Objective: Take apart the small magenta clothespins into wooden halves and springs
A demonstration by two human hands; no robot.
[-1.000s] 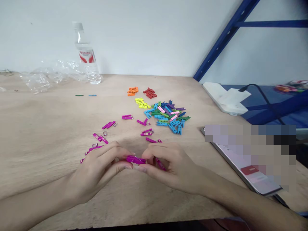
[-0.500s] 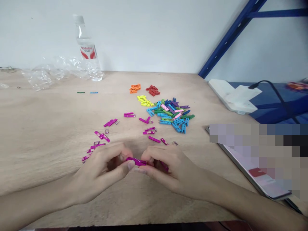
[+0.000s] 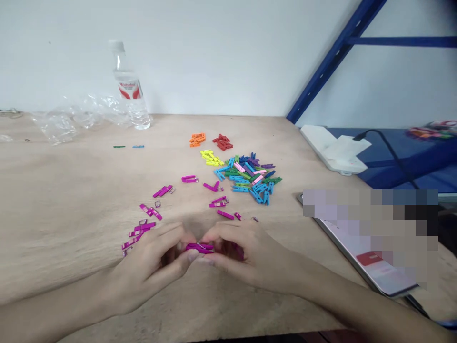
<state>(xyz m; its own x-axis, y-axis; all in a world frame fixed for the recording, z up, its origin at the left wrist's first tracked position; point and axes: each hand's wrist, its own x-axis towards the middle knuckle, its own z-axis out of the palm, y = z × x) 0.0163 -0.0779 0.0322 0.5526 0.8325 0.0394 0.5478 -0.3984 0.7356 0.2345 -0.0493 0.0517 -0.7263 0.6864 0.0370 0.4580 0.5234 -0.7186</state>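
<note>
My left hand [image 3: 153,262] and my right hand [image 3: 246,255] meet low on the wooden table [image 3: 71,190], both pinching one small magenta clothespin [image 3: 200,247] between thumbs and fingertips. More magenta pieces show under my right palm. Loose magenta clothespin halves [image 3: 150,209] and tiny metal springs lie scattered just beyond my hands. Further back sits a mixed pile of blue, green and pink clothespins [image 3: 250,176], with small sorted heaps of yellow clothespins [image 3: 210,157], orange clothespins [image 3: 197,139] and red clothespins [image 3: 223,141].
A clear water bottle [image 3: 128,90] stands at the back beside crumpled plastic wrap [image 3: 71,116]. A tablet or phone [image 3: 371,262] lies at the right edge. A white device [image 3: 333,150] with a black cable rests on a blue shelf beside the blue rack post [image 3: 328,62].
My hands stay together on the magenta clothespin, fingers shifting slightly around it. The camera view tilted a little; the table's contents have not moved.
</note>
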